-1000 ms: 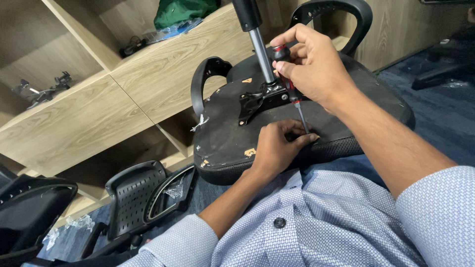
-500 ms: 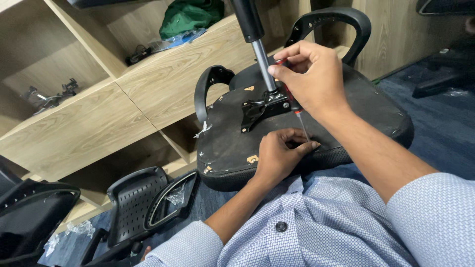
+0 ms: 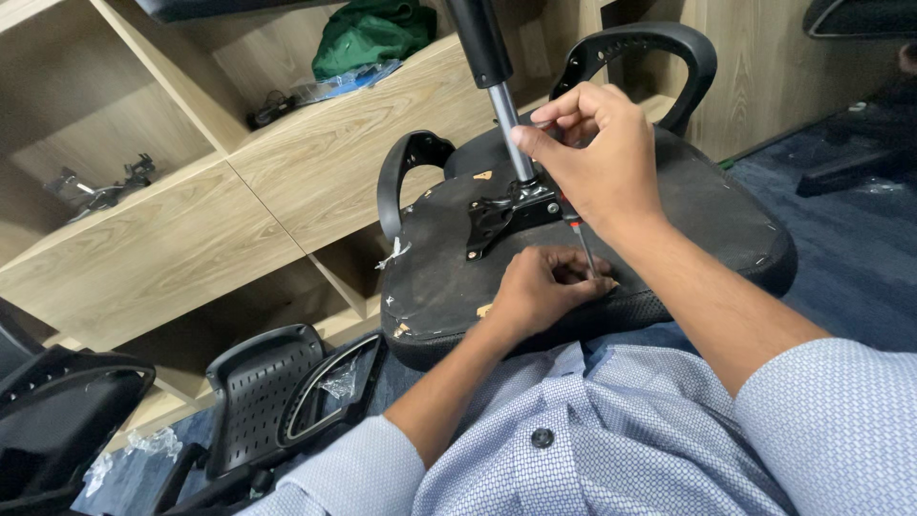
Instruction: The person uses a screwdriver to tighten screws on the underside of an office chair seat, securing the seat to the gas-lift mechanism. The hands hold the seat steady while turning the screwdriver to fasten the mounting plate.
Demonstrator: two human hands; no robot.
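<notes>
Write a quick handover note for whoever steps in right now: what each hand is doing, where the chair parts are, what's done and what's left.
Right hand: closed around the handle of a thin-shafted screwdriver, held upright, tip down on the seat underside.
Left hand: resting on the seat by the tip, fingers steadying it.
Black upturned office chair seat: lies across the lap, underside up, black armrest loops at its far side.
Black metal mechanism plate sits at the seat's centre, the silver and black gas-lift column rising from it.
Done: plate and column in place.
Left: the fastener under the tip is hidden, so its state is unclear.
</notes>
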